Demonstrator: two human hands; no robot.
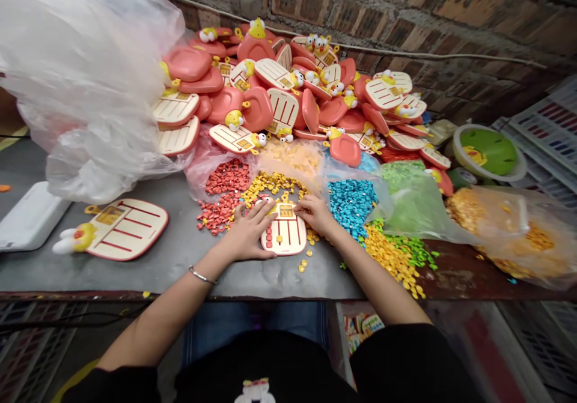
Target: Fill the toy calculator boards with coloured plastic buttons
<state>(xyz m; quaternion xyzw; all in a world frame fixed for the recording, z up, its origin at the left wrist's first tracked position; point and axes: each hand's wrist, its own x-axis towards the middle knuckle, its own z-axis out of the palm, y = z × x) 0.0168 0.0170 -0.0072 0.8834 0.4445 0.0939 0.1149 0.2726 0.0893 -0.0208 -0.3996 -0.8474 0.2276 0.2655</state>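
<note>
A cream and coral toy board (285, 235) with slots lies on the grey table (189, 265) in front of me. My left hand (247, 232) rests on its left edge, fingers stretched towards the red beads (223, 196) and yellow beads (270, 184). My right hand (317, 212) sits at the board's top right corner, fingers curled in a pinch; what they hold is too small to make out. Some red beads sit in the board's left slot. Loose yellow beads lie beside it.
A big pile of toy boards (288, 90) fills the back. Another board (118, 229) lies left, near a white tray (27, 220) and a clear plastic bag (85, 72). Blue beads (351, 202), green beads (406, 250), orange beads (390, 259), a green bowl (489, 151) lie right.
</note>
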